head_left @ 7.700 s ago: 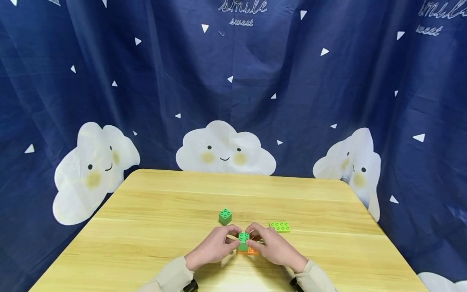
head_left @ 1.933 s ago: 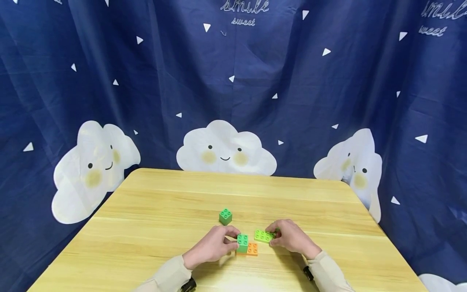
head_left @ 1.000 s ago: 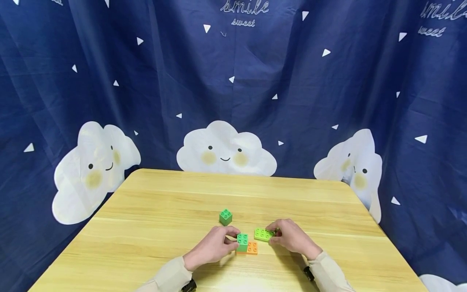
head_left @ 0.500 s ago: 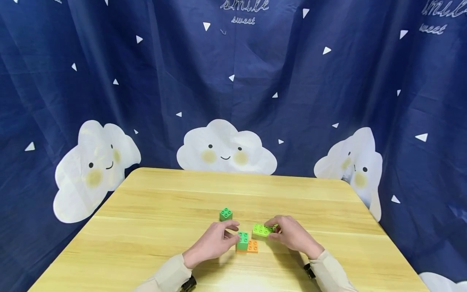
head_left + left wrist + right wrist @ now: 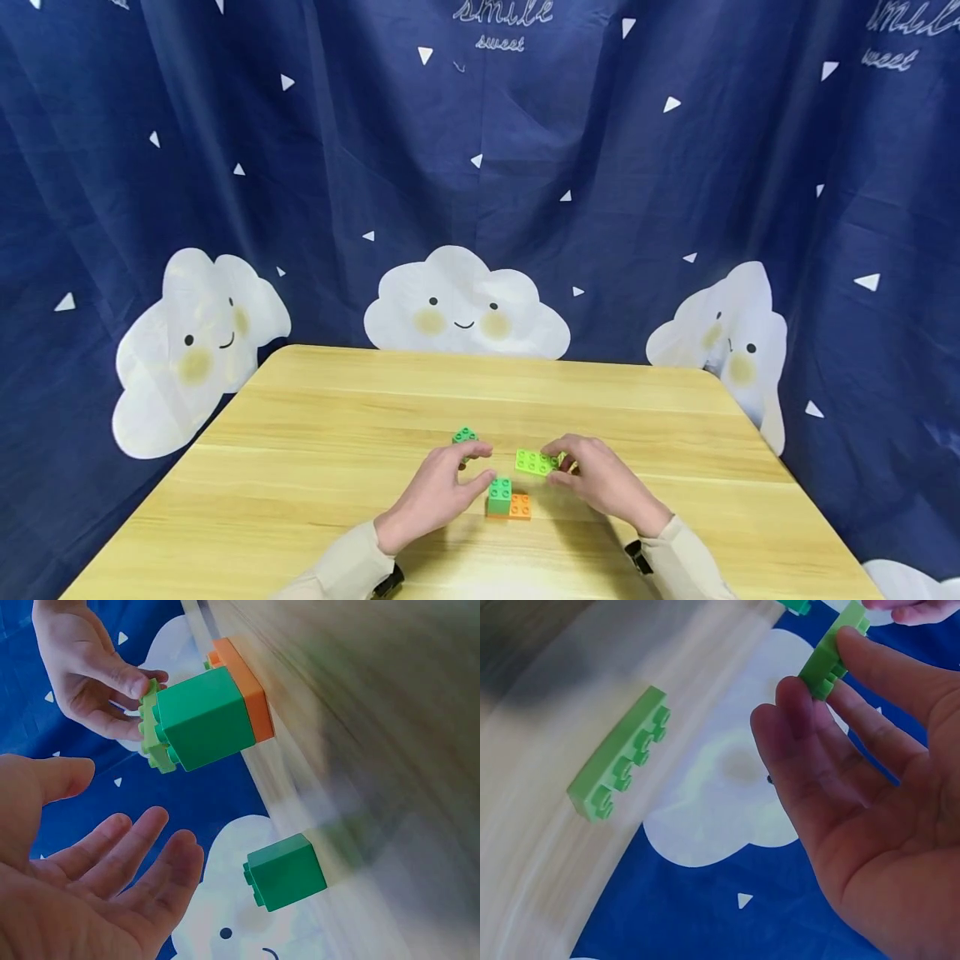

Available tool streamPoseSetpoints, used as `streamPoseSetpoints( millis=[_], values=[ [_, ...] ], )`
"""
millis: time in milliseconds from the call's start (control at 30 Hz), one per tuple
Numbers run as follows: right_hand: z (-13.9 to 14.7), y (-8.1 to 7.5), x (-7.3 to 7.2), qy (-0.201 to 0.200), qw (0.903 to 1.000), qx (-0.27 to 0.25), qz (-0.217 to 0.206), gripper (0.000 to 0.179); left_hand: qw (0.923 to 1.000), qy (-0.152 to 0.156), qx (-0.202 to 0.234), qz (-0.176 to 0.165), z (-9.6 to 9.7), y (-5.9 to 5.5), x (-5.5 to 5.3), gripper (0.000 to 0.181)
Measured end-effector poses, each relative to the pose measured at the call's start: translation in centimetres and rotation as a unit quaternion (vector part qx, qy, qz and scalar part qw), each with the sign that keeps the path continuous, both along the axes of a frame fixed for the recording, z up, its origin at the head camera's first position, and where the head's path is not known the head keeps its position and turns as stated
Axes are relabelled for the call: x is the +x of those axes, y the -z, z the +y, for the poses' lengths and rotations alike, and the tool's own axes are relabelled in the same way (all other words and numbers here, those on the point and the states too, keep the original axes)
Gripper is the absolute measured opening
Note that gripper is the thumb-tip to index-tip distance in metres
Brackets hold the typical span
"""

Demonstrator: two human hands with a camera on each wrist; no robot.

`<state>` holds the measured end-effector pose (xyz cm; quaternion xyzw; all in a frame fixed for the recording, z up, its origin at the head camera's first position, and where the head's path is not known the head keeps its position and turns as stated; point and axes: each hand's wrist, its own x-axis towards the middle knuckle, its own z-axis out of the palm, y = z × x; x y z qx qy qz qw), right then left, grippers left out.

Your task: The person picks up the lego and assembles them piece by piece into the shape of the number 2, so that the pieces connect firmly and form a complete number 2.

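My right hand (image 5: 603, 479) pinches a flat light green building brick (image 5: 536, 462) by its right end, held up off the table with its studs on top. My left hand (image 5: 435, 492) holds nothing, its thumb and fingers spread apart in the left wrist view. It hovers just left of a green square brick (image 5: 499, 495), which sits on the left half of a flat orange brick (image 5: 521, 507). The orange brick's right studs are bare. Beyond the left fingers stands a second green square brick (image 5: 289, 871), partly covered by them in the head view.
Another flat light green brick (image 5: 619, 754) lies on the table in the right wrist view, hidden behind the right hand in the head view. The wooden table (image 5: 337, 400) ends at a dark blue curtain (image 5: 480, 125) printed with clouds.
Earlier both hands held the green brick on the orange one. The right hand since took a light green brick and lifted it; the left hand has let go of the stack and spread its fingers.
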<state>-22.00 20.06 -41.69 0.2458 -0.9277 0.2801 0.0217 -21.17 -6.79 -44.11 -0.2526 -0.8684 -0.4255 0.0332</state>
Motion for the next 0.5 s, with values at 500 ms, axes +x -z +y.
streamPoseSetpoints(
  millis=[500],
  values=[
    [-0.5, -1.2, 1.0, -0.016, 0.9994, 0.007, 0.029, 0.027, 0.9999, 0.002, -0.003, -0.01, 0.2, 0.3, 0.2, 0.04]
  ],
)
